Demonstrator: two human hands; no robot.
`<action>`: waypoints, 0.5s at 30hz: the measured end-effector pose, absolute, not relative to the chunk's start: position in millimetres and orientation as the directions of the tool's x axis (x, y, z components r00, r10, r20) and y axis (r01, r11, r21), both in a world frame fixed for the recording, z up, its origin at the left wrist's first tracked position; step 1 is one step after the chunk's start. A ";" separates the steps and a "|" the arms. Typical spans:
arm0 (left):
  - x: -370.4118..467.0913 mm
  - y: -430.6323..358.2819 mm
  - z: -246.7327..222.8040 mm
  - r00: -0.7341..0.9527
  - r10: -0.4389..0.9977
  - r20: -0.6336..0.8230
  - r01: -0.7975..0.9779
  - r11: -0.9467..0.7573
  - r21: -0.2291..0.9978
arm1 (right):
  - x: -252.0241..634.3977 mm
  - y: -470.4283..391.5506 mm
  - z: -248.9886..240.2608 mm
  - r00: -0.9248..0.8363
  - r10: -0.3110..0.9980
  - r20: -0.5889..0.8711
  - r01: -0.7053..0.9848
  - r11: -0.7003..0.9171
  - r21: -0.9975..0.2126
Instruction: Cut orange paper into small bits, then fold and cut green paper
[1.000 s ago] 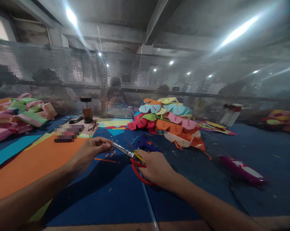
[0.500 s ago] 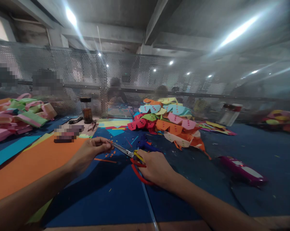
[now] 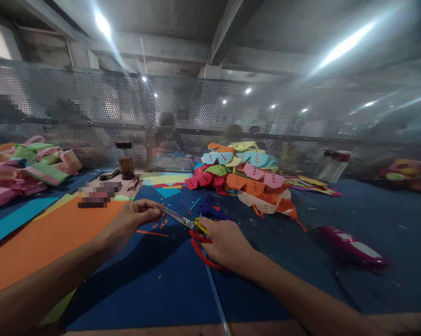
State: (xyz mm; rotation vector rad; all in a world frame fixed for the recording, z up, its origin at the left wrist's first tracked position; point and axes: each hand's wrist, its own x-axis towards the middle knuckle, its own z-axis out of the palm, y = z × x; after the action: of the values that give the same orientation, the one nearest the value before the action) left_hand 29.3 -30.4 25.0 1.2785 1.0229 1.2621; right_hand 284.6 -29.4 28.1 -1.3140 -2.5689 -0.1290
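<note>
My right hand (image 3: 227, 242) is wrapped round the red and yellow handles of a pair of scissors (image 3: 178, 217). The blades point left and look closed. At their tip, my left hand (image 3: 142, 215) has its thumb and fingers pinched together; whether it grips the tip or a small scrap is too small to tell. Behind my right hand lies a dark blue glue gun (image 3: 212, 210). Orange paper sheets (image 3: 80, 228) lie beneath and beside my left forearm. Small orange scraps are scattered near the blades.
Folded colourful paper pieces (image 3: 252, 177) form a pile behind my hands. A purple device (image 3: 353, 247) lies at right. Pink and green paper shapes (image 3: 38, 168) are heaped at left. A dark jar (image 3: 127, 163) stands before the mesh screen (image 3: 182, 102).
</note>
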 end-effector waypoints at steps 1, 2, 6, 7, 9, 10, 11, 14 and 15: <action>29.2 -30.2 24.8 0.087 0.989 0.122 -0.083 -0.115 0.990 | 284.7 -29.1 27.7 -0.561 0.784 0.266 0.807 0.590 -0.035; 29.1 -30.0 24.8 0.084 0.989 0.119 -0.080 -0.112 0.990 | 284.9 -28.8 27.4 -0.562 0.783 0.266 0.806 0.591 -0.036; 28.8 -29.4 24.5 0.083 0.990 0.115 -0.078 -0.109 0.991 | 285.1 -28.0 26.3 -0.563 0.780 0.273 0.804 0.593 -0.037; 28.7 -29.4 24.3 0.084 0.990 0.115 -0.081 -0.109 0.991 | 285.0 -28.0 26.2 -0.562 0.780 0.275 0.804 0.593 -0.037; 28.6 -29.6 24.1 0.087 0.990 0.115 -0.085 -0.107 0.991 | 284.8 -28.0 26.3 -0.559 0.783 0.273 0.807 0.589 -0.040; 28.6 -29.8 24.1 0.089 0.990 0.113 -0.086 -0.106 0.991 | 284.7 -28.1 26.4 -0.557 0.786 0.267 0.808 0.587 -0.041; 28.7 -29.9 24.2 0.088 0.990 0.113 -0.088 -0.105 0.991 | 284.6 -28.1 26.4 -0.555 0.789 0.262 0.811 0.584 -0.042; 29.1 -29.9 24.7 0.091 0.989 0.113 -0.090 -0.105 0.990 | 284.6 -27.7 26.0 -0.551 0.796 0.252 0.816 0.577 -0.037; 29.1 -29.7 24.9 0.093 0.989 0.112 -0.088 -0.104 0.991 | 284.6 -27.5 25.8 -0.552 0.796 0.251 0.816 0.577 -0.036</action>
State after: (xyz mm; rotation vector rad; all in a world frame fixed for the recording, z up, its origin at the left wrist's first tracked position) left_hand 29.1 -29.7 24.9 1.2704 1.0226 1.2525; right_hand 284.6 -27.5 25.8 -1.3375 -2.5700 -0.1228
